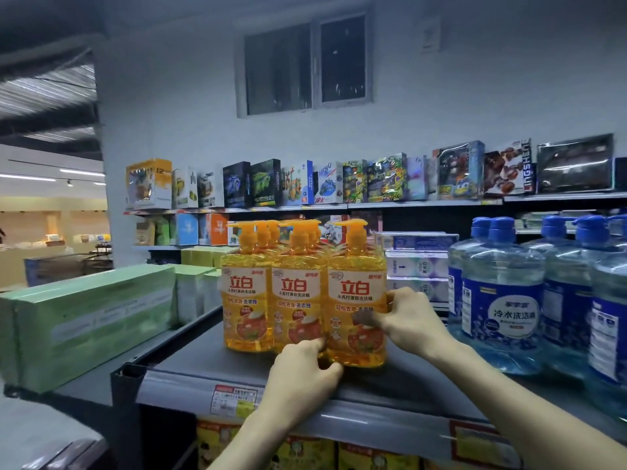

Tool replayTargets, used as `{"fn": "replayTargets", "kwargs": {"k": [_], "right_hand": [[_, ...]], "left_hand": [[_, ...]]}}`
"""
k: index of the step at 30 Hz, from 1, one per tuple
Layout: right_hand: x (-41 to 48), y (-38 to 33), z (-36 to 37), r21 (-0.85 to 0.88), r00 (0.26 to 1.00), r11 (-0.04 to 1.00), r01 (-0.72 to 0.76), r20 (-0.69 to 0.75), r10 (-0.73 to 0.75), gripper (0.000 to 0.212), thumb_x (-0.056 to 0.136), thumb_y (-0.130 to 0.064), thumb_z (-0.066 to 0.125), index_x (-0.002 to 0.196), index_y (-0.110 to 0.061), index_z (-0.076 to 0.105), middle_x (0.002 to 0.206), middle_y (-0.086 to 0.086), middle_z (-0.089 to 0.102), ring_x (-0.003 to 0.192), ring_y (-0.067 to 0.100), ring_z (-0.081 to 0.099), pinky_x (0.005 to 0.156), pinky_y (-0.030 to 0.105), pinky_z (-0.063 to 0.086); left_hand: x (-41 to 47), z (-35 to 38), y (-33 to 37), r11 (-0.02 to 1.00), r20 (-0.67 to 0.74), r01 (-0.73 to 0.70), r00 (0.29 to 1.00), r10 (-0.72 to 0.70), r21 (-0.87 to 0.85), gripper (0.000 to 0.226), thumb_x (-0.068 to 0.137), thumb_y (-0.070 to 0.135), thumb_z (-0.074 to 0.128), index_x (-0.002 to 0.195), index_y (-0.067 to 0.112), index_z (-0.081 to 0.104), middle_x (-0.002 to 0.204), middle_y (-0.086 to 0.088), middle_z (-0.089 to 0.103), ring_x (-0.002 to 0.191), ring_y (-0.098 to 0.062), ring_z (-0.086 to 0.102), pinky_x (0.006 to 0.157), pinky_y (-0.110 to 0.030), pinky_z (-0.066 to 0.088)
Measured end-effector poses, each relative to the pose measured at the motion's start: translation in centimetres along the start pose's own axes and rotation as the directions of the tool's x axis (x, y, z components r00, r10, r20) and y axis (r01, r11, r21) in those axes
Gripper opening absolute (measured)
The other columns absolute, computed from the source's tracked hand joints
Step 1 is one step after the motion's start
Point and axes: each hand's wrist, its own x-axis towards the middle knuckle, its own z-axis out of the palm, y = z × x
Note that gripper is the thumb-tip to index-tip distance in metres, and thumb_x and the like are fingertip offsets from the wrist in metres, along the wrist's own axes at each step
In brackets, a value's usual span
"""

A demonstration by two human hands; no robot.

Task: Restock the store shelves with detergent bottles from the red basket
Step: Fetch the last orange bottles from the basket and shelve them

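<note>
Head view: left hand (305,371) and right hand (409,322) grip yellow detergent bottle (356,293) on shelf (193,351).

Your yellow detergent bottles (298,290): clear glossy plastic, smooth opaque pump tops, shiny printed labels. Shelf (203,352) in front of you: matt grey metal. Blue bottles (502,300): translucent glossy plastic. Green boxes (84,320): glossy film wrap

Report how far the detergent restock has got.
Done: yellow bottles stand in rows on the grey shelf. In hand: the left hand and right hand grip the rightmost bottle at the front. Left: unclear, the red basket is out of view.
</note>
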Motion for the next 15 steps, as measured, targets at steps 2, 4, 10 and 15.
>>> {"fn": "replayTargets", "kwargs": {"k": [2,4,10,15], "right_hand": [[0.0,-0.1,0.1,-0.002,1.000,1.000,-0.017,-0.012,0.017,0.033,0.079,-0.043,0.092,0.105,-0.025,0.084,0.103,-0.010,0.082,0.091,0.003,0.077,0.077,0.016,0.061],[-0.2,-0.2,0.2,-0.003,0.998,0.999,-0.038,-0.040,0.038,0.033,0.079,-0.044,0.091,0.104,-0.023,0.085,0.100,-0.010,0.082,0.087,0.001,0.077,0.072,0.012,0.059],[-1.8,-0.5,1.8,-0.029,0.992,0.992,-0.121,-0.049,0.120,0.019,0.094,-0.047,0.078,0.106,-0.031,0.079,0.103,-0.014,0.079,0.098,0.008,0.075,0.083,0.022,0.060],[-3.1,0.0,3.2,-0.252,0.980,0.948,-0.194,-0.089,0.177,0.028,0.086,-0.055,0.067,0.098,-0.032,0.076,0.095,-0.010,0.079,0.090,0.015,0.073,0.087,0.042,0.062]], "left_hand": [[0.3,-0.1,-0.5,1.000,-0.019,-0.013,1.000,0.014,0.021,0.036,0.092,0.052,0.060,0.112,0.027,0.075,0.098,0.017,0.077,0.092,-0.003,0.070,0.089,-0.028,0.058],[0.3,-0.1,-0.5,0.998,-0.025,-0.016,1.000,0.017,0.056,0.038,0.092,0.057,0.058,0.112,0.028,0.073,0.098,0.016,0.077,0.093,-0.007,0.070,0.087,-0.028,0.057],[-0.3,-0.3,0.2,0.994,-0.045,0.010,0.999,-0.005,0.106,0.036,0.095,0.058,0.055,0.114,0.031,0.069,0.102,0.011,0.076,0.100,-0.016,0.070,0.084,-0.032,0.053],[-0.5,-0.1,0.6,0.993,-0.065,0.023,0.998,-0.016,0.120,0.035,0.093,0.054,0.055,0.112,0.028,0.069,0.102,0.009,0.076,0.102,-0.021,0.071,0.085,-0.033,0.053]]}}
